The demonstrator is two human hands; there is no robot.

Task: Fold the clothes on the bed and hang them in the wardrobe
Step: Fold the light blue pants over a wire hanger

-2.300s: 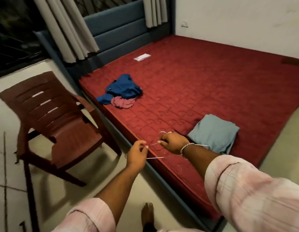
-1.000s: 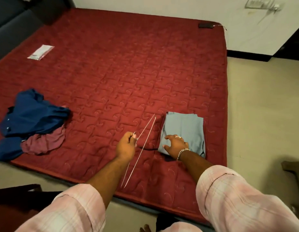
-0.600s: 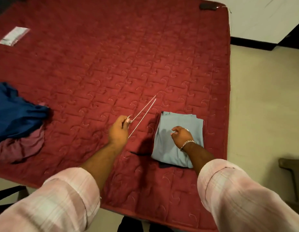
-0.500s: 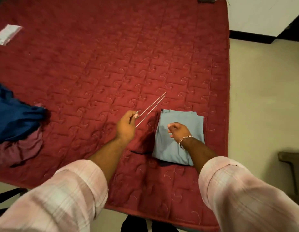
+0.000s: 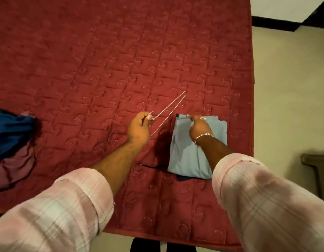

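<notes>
Clothes-wise this is maybe a third done, judging by what's lying on the bed. Going left to right: at the far left edge there's a crumpled pile, a dark blue garment [image 5: 10, 131] with a pinkish one [image 5: 14, 166] bunched under it, neither folded yet. So those two are still waiting, and nothing has reached a wardrobe as far as I can see; no wardrobe is even in view.

Next over, the left hand [image 5: 139, 128] pinches a thin wire hanger [image 5: 168, 110] near its hook end, thumb and fingertips pressed together on the wire, with the long wire sides poking up and away over the mattress. Just beside that, the light blue folded garment [image 5: 186, 151] sits near the right edge of the bed, a neat rectangle with something dark peeking out under its near corner. The right hand [image 5: 199, 128], bracelet on the wrist, rests on it with fingers curled around the far top edge, looks like it's gripping the fold. My guess is the next move is getting that piece onto the hanger.

The bed [image 5: 103, 60] is a red quilted mattress with a swirly stitched pattern. To the right is pale floor [image 5: 288, 106], a white wall with a dark skirting up top, and a bit of brown furniture [image 5: 317, 160] at the edge.
</notes>
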